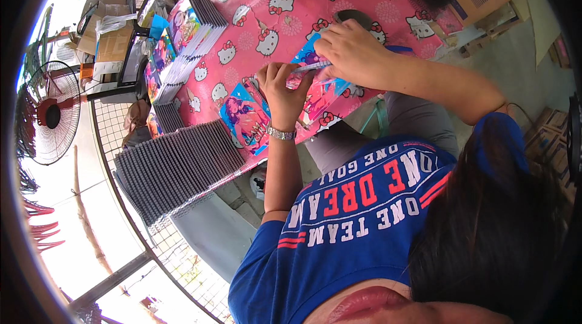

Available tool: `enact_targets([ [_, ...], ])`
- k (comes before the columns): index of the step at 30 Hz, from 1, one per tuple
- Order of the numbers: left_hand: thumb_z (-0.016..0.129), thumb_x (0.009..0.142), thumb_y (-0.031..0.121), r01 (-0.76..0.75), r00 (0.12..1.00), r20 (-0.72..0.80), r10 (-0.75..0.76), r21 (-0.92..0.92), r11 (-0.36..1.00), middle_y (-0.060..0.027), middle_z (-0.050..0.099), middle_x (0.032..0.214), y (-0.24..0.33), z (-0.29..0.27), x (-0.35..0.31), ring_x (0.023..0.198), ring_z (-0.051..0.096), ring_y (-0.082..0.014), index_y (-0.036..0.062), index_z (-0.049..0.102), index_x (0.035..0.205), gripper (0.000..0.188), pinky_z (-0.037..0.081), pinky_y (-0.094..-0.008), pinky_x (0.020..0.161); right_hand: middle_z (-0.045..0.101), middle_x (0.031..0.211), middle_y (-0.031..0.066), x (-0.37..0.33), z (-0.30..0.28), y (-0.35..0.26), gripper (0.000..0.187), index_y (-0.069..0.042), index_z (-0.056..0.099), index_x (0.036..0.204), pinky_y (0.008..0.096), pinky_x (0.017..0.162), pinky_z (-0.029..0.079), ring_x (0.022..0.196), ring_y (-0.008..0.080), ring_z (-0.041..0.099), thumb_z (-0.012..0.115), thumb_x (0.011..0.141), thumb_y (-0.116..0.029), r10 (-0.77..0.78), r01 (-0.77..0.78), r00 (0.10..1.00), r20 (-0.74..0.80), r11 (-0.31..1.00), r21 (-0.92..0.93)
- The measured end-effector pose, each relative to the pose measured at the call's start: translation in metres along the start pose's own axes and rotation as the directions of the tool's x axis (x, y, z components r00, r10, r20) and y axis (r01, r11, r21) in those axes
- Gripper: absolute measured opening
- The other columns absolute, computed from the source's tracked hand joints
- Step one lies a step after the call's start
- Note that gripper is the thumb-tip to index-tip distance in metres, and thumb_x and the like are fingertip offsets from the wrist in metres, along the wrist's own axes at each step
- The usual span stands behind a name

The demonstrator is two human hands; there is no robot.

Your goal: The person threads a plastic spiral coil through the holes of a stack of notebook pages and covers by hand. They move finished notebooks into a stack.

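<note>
Head view: both forearms reach to the pink cartoon-print tablecloth (291, 14). My left hand (282, 84) and right hand (351, 51) pinch opposite ends of the glossy blue-pink picture booklet (312, 90), long axis between them.

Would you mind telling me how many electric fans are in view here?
1. The standing fan is at the far left edge of the view, beyond the wire grid beside the pink table. Others may be hidden outside the picture's dark rim.

Blue short-sleeved shirt (339, 227), grey trousers (364, 136), silver wristwatch (280, 134).
</note>
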State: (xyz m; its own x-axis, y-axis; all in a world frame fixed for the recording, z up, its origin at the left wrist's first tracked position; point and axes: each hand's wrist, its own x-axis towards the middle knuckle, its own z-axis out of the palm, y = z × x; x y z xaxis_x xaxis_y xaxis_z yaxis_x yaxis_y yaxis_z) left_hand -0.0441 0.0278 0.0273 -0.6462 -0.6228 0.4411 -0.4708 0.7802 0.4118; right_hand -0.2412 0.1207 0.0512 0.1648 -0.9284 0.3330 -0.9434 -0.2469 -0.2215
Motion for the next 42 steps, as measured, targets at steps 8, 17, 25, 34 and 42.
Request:
enact_targets([
  [8, 0.085, 0.063, 0.016, -0.003, 1.0, -0.005, 0.003, 0.022, 1.0, -0.0047, 0.062, 0.089, -0.003, -0.001, -0.003, 0.097, 0.052, -0.0296, 0.0079, 0.07, 0.088, 0.031, 0.041, -0.0422, 0.087, 0.063, 0.082, 0.0027, 0.003, 0.007, -0.015, 0.012, -0.01, 0.063, 0.088, 0.0363, 0.079, 0.046, 0.086, 0.0201, 0.062, 0.065, 0.079, -0.018, -0.053, 0.039, 0.977, -0.206, 0.997, -0.071],
  [17, 0.085, 0.064, 0.014, -0.052, 0.998, 0.016, 0.052, -0.017, 0.998, -0.0049, 0.062, 0.089, -0.006, -0.007, -0.007, 0.095, 0.052, -0.0271, 0.0082, 0.07, 0.087, 0.028, 0.04, -0.0398, 0.087, 0.066, 0.075, 0.0095, 0.011, -0.006, -0.011, 0.016, -0.005, 0.066, 0.075, 0.038, 0.082, 0.048, 0.075, 0.0234, 0.065, 0.063, 0.082, -0.019, -0.346, 0.363, 0.929, 0.134, 0.921, -0.14],
  [25, 0.087, 0.062, 0.018, -0.055, 0.997, 0.047, 0.057, -0.045, 0.997, -0.0041, 0.059, 0.089, -0.002, -0.013, 0.001, 0.098, 0.051, -0.0274, 0.0107, 0.07, 0.089, 0.032, 0.042, -0.0414, 0.087, 0.057, 0.129, 0.0154, -0.009, 0.077, 0.155, 0.045, -0.004, 0.06, 0.116, 0.042, 0.101, 0.045, 0.119, 0.0354, 0.055, 0.071, 0.075, -0.016, -0.206, 0.132, 0.939, 0.277, 0.956, 0.263],
  [34, 0.089, 0.059, 0.02, -0.07, 0.996, 0.048, 0.072, -0.052, 0.996, -0.005, 0.058, 0.093, -0.004, -0.002, -0.005, 0.107, 0.048, -0.0327, 0.0113, 0.07, 0.087, 0.035, 0.042, -0.0453, 0.09, 0.058, 0.111, 0.008, -0.004, 0.027, 0.07, 0.058, -0.006, 0.058, 0.123, 0.0314, 0.092, 0.041, 0.103, 0.0173, 0.056, 0.07, 0.08, -0.043, -0.181, -0.416, 0.868, 0.463, 0.243, 0.876],
  [42, 0.089, 0.058, 0.018, -0.089, 0.994, 0.049, 0.093, -0.087, 0.992, -0.005, 0.058, 0.093, -0.001, -0.003, -0.007, 0.107, 0.048, -0.0312, 0.0103, 0.069, 0.084, 0.034, 0.042, -0.0447, 0.088, 0.061, 0.108, 0.0042, 0.003, 0.03, 0.06, 0.046, -0.005, 0.062, 0.119, 0.0294, 0.091, 0.042, 0.101, 0.0148, 0.057, 0.066, 0.083, -0.033, -0.251, -0.378, 0.869, 0.428, 0.222, 0.899],
])
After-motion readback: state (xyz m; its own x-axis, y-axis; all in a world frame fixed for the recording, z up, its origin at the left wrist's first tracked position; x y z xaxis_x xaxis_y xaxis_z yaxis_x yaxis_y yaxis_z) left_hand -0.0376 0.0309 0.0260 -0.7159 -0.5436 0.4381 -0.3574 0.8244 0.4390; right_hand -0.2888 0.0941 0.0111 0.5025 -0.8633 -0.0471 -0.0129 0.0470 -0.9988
